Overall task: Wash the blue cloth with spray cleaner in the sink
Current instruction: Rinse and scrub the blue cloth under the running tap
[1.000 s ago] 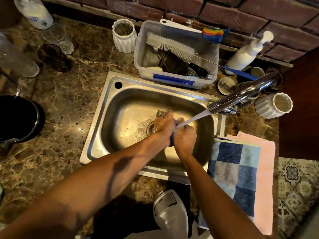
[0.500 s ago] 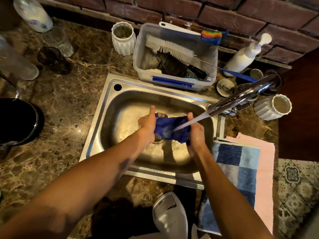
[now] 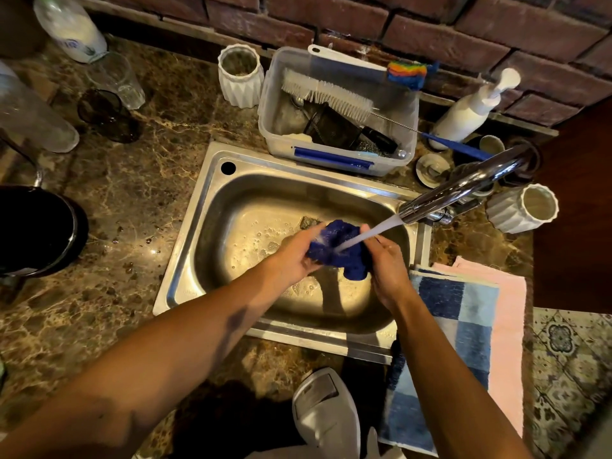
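The dark blue cloth [image 3: 341,248] is bunched up over the steel sink [image 3: 198,226], under a stream of water from the chrome faucet [image 3: 463,187]. My left hand [image 3: 294,256] grips its left side and my right hand [image 3: 385,260] grips its right side. The cloth is wet and crumpled between both hands. A white spray bottle head [image 3: 326,409] sits at the counter's near edge below the sink.
A clear plastic tub [image 3: 275,127] with brushes stands behind the sink. White ribbed cups [image 3: 240,74] [image 3: 526,210], a pump bottle [image 3: 470,111], glasses [image 3: 116,79] and a black pot [image 3: 36,226] are on the marble counter. A blue checked towel [image 3: 457,342] and a pink cloth [image 3: 506,326] lie to the right.
The cloth went from squeezed between both fists to spread out wide, and is now gathered into a bunch again under the running water.
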